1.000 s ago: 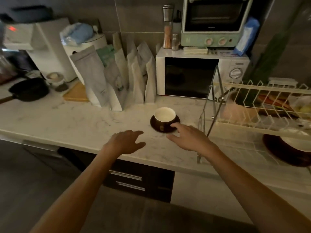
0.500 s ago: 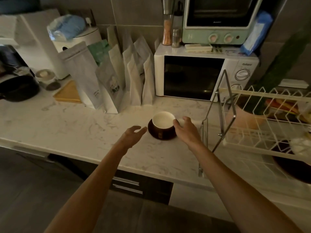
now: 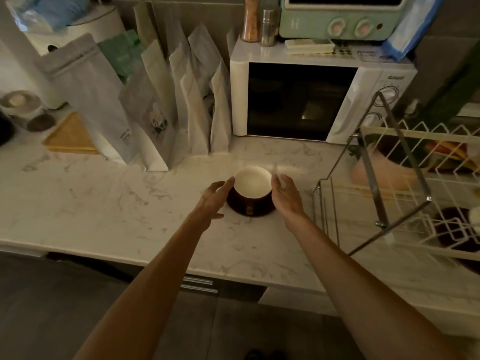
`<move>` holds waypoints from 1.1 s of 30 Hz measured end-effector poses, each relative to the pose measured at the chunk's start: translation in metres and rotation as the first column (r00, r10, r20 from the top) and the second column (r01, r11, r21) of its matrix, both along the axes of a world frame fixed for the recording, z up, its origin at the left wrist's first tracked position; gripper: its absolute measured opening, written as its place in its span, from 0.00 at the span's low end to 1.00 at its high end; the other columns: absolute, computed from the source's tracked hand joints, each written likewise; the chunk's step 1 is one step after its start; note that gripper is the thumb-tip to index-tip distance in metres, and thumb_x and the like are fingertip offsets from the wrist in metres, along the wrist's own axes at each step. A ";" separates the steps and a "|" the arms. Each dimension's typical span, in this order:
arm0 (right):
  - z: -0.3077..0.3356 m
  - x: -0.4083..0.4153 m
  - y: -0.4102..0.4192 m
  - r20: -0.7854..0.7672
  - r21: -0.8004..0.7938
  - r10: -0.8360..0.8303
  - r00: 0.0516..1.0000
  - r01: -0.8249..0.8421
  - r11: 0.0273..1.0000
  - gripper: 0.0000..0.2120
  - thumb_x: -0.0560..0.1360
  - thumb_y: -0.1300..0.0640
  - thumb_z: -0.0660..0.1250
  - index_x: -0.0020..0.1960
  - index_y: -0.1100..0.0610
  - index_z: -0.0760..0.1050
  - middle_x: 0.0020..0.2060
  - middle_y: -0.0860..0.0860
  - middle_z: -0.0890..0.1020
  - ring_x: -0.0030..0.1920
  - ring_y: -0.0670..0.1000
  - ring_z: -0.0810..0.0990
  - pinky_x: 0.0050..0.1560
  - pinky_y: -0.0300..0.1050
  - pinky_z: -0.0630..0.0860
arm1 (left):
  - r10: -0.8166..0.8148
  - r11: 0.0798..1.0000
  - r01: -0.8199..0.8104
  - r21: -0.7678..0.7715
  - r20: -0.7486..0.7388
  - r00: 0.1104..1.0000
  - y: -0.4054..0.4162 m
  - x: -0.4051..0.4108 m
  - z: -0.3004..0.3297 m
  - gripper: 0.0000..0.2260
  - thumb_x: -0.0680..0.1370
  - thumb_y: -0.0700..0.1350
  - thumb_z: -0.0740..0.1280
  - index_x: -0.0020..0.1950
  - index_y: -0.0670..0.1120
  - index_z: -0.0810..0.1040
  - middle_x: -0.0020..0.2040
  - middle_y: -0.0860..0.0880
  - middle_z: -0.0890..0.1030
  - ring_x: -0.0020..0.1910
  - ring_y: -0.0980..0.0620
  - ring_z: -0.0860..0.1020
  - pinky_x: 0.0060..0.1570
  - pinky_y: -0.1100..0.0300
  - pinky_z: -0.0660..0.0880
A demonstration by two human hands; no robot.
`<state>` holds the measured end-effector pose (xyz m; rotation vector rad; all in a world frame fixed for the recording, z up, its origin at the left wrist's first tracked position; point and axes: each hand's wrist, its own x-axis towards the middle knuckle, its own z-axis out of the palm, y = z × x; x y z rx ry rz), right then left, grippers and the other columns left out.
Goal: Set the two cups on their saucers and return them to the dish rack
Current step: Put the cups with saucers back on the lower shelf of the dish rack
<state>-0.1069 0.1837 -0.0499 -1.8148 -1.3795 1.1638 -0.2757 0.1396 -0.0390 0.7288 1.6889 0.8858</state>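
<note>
A dark cup [image 3: 253, 184] with a white inside stands upright on its dark saucer [image 3: 250, 212] on the marble counter, in front of the microwave. My left hand [image 3: 212, 200] is at the cup's left side, fingers apart, fingertips at its rim. My right hand [image 3: 285, 194] lies against the cup's right side, fingers stretched along it. Neither hand lifts anything. The white wire dish rack [image 3: 389, 193] stands to the right. On its lower tier another dark saucer [image 3: 453, 231] shows at the frame edge, with something white on it that is cut off.
Several paper bags [image 3: 166, 105] stand behind and left of the cup. The microwave [image 3: 301, 100] is close behind it, with a small green oven [image 3: 337, 19] on top. A pink bowl [image 3: 381, 172] sits in the rack. A yellow board [image 3: 70, 137] lies at far left.
My left hand has come forward from the counter to the cup's left side. My right hand stays at the cup's right side. The view has moved closer and lower.
</note>
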 end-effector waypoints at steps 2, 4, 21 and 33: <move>-0.004 -0.001 0.002 -0.021 0.002 0.000 1.000 0.000 1.000 0.26 0.82 0.42 0.53 0.77 0.52 0.60 0.74 0.54 0.68 0.72 0.57 0.68 0.63 0.47 0.68 | -0.012 1.000 0.012 0.009 0.012 1.000 0.006 0.000 -0.003 0.28 0.77 0.61 0.63 0.72 0.49 0.67 0.71 0.43 0.70 0.67 0.41 0.71 0.59 0.42 0.75; -0.009 -0.001 0.004 -0.035 0.007 0.003 0.999 -0.003 1.000 0.25 0.82 0.42 0.54 0.76 0.51 0.62 0.73 0.53 0.69 0.71 0.56 0.69 0.59 0.44 0.67 | -0.019 1.000 0.019 0.008 0.022 1.000 0.011 0.001 -0.006 0.27 0.76 0.61 0.64 0.71 0.49 0.68 0.71 0.44 0.71 0.67 0.42 0.72 0.57 0.43 0.77; -0.026 -0.002 0.008 -0.068 0.044 0.004 0.998 -0.001 0.999 0.20 0.81 0.49 0.59 0.72 0.51 0.70 0.68 0.52 0.76 0.66 0.54 0.75 0.64 0.52 0.74 | 0.007 0.998 -0.009 0.067 0.030 1.000 0.014 0.005 -0.010 0.18 0.79 0.50 0.66 0.69 0.51 0.74 0.65 0.43 0.75 0.58 0.48 0.74 0.52 0.45 0.80; -0.023 0.001 -0.031 -0.121 0.048 0.061 0.991 -0.056 0.997 0.19 0.81 0.49 0.60 0.71 0.50 0.71 0.68 0.51 0.76 0.67 0.54 0.74 0.66 0.55 0.74 | 0.009 0.997 -0.013 0.079 0.041 0.999 -0.033 -0.001 -0.008 0.18 0.78 0.48 0.68 0.68 0.52 0.74 0.63 0.41 0.77 0.60 0.44 0.76 0.45 0.48 0.83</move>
